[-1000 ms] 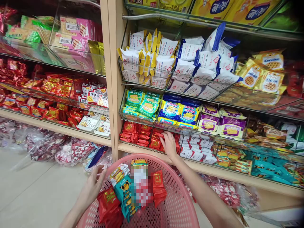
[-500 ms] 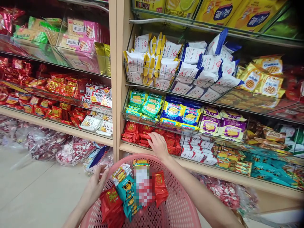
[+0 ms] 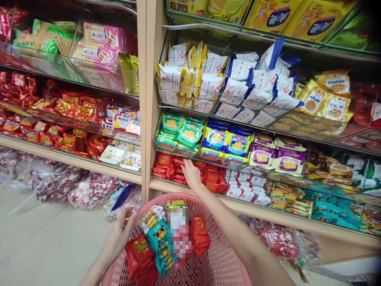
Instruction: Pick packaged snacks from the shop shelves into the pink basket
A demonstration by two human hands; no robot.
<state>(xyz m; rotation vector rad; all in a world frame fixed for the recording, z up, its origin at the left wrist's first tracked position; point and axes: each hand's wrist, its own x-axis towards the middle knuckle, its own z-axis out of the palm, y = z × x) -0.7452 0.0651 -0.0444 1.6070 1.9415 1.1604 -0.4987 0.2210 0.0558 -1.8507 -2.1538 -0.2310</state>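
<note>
A pink plastic basket (image 3: 235,258) holds red packets (image 3: 141,258), a teal packet (image 3: 160,246) and other snack packs. My left hand (image 3: 120,226) is at the basket's left rim, its fingers slightly apart and nothing seen in them. Over the bottom shelf, my right hand (image 3: 192,174) reaches in among small red packets (image 3: 214,176), fingertips down at them. Whether it grips one of the packets cannot be made out.
Above the red packets sit green packs (image 3: 189,133) and blue-yellow packs (image 3: 216,139) behind clear shelf fronts. A wooden upright (image 3: 147,79) parts the two shelf units. Plastic bags (image 3: 92,190) lie on the floor at the left.
My right hand has shifted slightly left and further into the red packets. My left hand and the basket have hardly moved.
</note>
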